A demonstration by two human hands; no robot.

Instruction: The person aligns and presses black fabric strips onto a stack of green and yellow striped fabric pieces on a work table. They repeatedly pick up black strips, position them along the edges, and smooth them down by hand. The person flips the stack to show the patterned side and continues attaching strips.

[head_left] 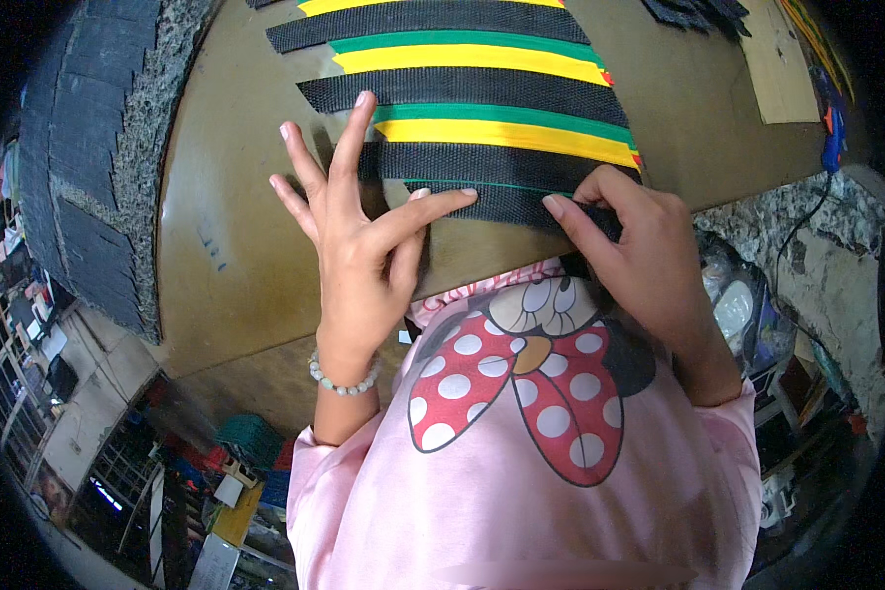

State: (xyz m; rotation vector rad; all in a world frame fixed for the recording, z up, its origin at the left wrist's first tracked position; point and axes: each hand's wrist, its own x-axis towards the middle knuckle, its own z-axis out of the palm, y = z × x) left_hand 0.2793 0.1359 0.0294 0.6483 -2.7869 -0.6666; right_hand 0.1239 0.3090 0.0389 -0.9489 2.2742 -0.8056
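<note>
Rows of black woven webbing straps (482, 90) lie across the brown table, alternating with yellow strips (511, 136) and green strips (521, 118). At the near end of the rows lies one more black webbing strap (511, 207), with a thin green line along its upper edge. My left hand (359, 221) rests its index fingertip on this strap, its other fingers spread. Toward the strap's right end, my right hand (634, 231) pinches it between thumb and bent fingers. Part of that end is hidden under the hand.
A stack of dark, overlapping strips (79, 147) runs along the left. At the far right are a beige card (779, 69), a blue-handled tool (834, 133) with a cord, and a dark bundle (696, 12). A clear plastic bag (736, 305) is beside the table's right edge.
</note>
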